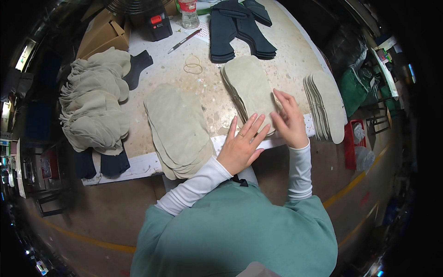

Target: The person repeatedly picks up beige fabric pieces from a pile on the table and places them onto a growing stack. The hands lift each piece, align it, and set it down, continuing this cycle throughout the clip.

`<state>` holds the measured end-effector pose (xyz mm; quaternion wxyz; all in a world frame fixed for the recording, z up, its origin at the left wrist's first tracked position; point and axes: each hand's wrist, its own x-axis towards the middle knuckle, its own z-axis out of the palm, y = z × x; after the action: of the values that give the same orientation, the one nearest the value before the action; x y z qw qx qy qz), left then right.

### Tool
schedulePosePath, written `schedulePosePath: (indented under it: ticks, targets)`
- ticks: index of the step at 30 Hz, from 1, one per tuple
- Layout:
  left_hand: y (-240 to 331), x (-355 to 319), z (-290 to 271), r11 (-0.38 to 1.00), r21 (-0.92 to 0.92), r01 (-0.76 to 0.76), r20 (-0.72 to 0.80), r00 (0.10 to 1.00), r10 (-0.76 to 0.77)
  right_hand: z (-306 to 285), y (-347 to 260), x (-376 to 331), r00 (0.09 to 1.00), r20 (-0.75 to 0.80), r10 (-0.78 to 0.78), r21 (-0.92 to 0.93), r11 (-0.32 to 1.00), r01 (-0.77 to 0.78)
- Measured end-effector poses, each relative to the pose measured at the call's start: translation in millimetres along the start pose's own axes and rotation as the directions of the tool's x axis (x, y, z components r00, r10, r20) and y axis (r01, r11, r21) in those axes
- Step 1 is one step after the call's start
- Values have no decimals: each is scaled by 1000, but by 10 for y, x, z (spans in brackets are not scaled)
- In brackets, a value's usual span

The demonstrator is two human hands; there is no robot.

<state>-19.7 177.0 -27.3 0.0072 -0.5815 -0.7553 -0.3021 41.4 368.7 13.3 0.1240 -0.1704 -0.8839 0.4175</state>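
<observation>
The center stack of beige insole-shaped pieces (249,83) stands at the table's (212,92) near edge, between a looser beige pile (177,122) to the left and a fanned beige row (326,106) to the right. The left hand (242,144) spreads its fingers over the stack's near end; the right hand (291,122) has loosely bent, parted fingers beside its right edge (whether they touch, I cannot tell).

1. A worn, pale table (159,69) spreads out ahead of both hands.
2. At the fingers of the left hand (243,147) and right hand (290,124): the middle beige stack (249,81).
3. Left of the left hand: a fanned beige stack (177,124); farther left, dark pieces (115,161) under a beige heap.
4. Right of the right hand: a narrow beige stack (328,104).
5. Beyond both hands: thin loops (193,72), a pen (184,40), folded dark pieces (223,39).
</observation>
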Motion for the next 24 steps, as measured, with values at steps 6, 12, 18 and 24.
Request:
schedulePosePath:
  ticks: [6, 12, 18, 24]
  targets:
    - [-21, -46, 24, 999, 45, -17, 78, 997, 13, 115, 11, 392, 796, 364, -483, -248, 774, 583]
    - [20, -14, -51, 999, 37, 0, 101, 995, -4, 351, 95, 1167, 799, 396, -452, -340, 736, 585]
    - [32, -21, -34, 999, 51, 14, 85, 996, -18, 479, 221, 1461, 786, 240, -569, -253, 745, 617]
    - [29, -38, -51, 1000, 0, 17, 66, 998, -17, 197, 86, 765, 876, 241, -418, -434, 761, 483]
